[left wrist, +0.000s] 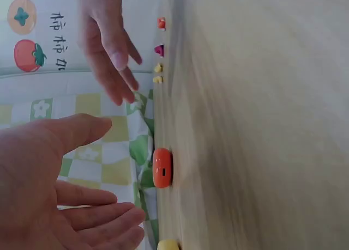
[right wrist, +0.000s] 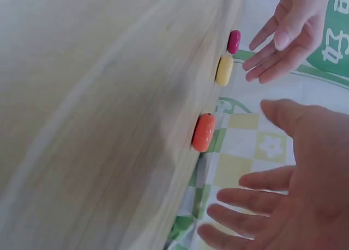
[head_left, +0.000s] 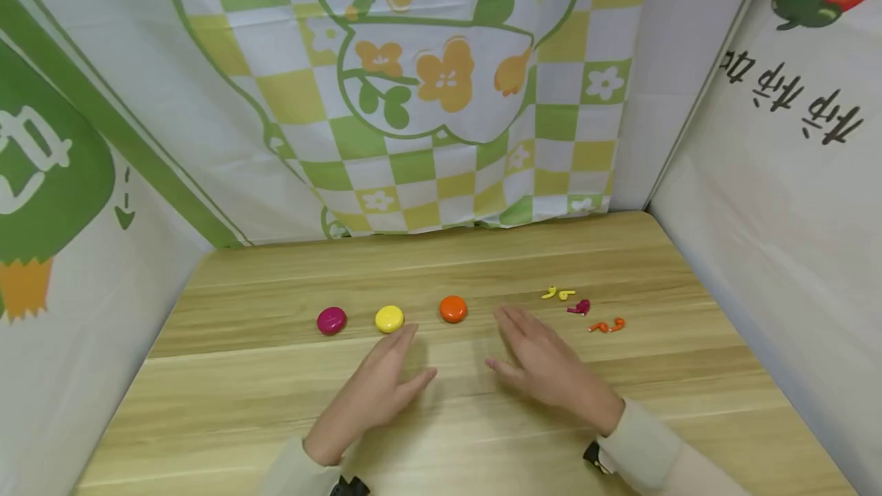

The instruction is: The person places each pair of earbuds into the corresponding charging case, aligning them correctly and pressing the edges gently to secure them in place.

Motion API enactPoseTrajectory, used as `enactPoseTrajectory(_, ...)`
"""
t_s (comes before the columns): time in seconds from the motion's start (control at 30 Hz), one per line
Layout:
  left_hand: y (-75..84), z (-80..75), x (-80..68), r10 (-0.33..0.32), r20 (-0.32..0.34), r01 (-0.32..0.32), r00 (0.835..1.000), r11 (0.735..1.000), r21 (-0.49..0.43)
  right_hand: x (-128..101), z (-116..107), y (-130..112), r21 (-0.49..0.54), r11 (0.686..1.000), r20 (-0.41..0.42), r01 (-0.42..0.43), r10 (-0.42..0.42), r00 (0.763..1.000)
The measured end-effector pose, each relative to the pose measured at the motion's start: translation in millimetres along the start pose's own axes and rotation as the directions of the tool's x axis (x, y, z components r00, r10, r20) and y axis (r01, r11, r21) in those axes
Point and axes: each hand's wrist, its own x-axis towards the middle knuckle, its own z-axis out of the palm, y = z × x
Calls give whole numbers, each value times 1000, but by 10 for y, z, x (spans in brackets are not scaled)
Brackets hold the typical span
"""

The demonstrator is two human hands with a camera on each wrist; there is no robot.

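Both hands hover over the table with palms facing each other and fingers extended, holding nothing. My left hand [head_left: 375,389] is nearest a yellow earbud case [head_left: 389,319]. To its left lies a magenta earbud case [head_left: 331,321]. An orange earbud case [head_left: 453,309] sits between the two hands, a little beyond them; the left wrist view shows a small dark port on this orange case [left wrist: 162,168]. My right hand [head_left: 551,366] is left of the loose earbuds: yellow earbuds [head_left: 566,295], magenta earbuds [head_left: 579,308] and orange earbuds [head_left: 618,324].
The wooden table [head_left: 276,404] is enclosed by printed cloth: a checkered curtain [head_left: 441,167] at the back, a white panel with a tomato print [head_left: 772,197] on the right, and a green-patterned panel [head_left: 55,174] on the left.
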Motion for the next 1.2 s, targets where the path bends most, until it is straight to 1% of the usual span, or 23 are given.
enactPoseTrajectory(0.13,34,24,200,-57,-28,54,998,993,-104,147,23,8,121,991,-22,-53,56,998)
enactPoseTrajectory(0.2,51,29,287,-97,-29,92,995,984,-155,230,45,14,196,977,-16,-90,95,995)
enactPoseTrajectory(0.27,67,31,373,-142,-18,135,990,969,-207,318,71,26,269,955,-6,-126,133,991)
enactPoseTrajectory(0.33,80,34,456,-181,1,176,983,955,-238,405,93,42,338,927,15,-163,168,986)
enactPoseTrajectory(0.43,88,45,587,-221,23,219,975,941,-257,521,122,64,434,869,69,-237,230,971)
enactPoseTrajectory(0.53,84,68,698,-237,24,236,971,944,-232,632,144,75,486,816,126,-312,288,949)
enactPoseTrajectory(0.57,84,77,730,-241,29,241,970,942,-232,666,152,75,492,805,139,-332,304,943)
enactPoseTrajectory(0.63,71,107,789,-248,42,251,968,942,-224,736,166,73,492,793,153,-359,327,932)
enactPoseTrajectory(0.7,37,145,845,-241,48,246,969,942,-228,795,179,68,482,791,155,-378,347,925)
enactPoseTrajectory(0.8,-211,340,1022,-249,70,259,966,938,-232,870,191,63,470,794,141,-386,364,921)
enactPoseTrajectory(0.9,-231,347,1083,-268,82,280,960,929,-244,935,203,54,459,796,136,-395,376,917)
enactPoseTrajectory(0.93,-287,384,1121,-272,86,285,958,928,-239,955,205,51,460,793,139,-399,380,915)
enactPoseTrajectory(0.97,-309,394,1139,-272,87,285,958,928,-240,975,208,48,460,790,145,-407,385,911)
enactPoseTrajectory(1.0,-304,389,1148,-271,86,284,959,928,-241,993,209,43,462,784,154,-415,390,908)
enactPoseTrajectory(1.03,-240,334,1130,-275,89,289,957,925,-247,1011,209,38,464,778,163,-424,395,904)
enactPoseTrajectory(1.07,-303,372,1163,-270,93,285,958,927,-244,1028,212,35,465,773,172,-431,398,901)
enactPoseTrajectory(1.13,-309,371,1192,-276,103,294,955,924,-245,1059,215,29,468,768,186,-438,399,898)
enactPoseTrajectory(1.2,-166,271,1163,-307,121,328,944,912,-247,1087,221,25,459,773,192,-437,394,899)
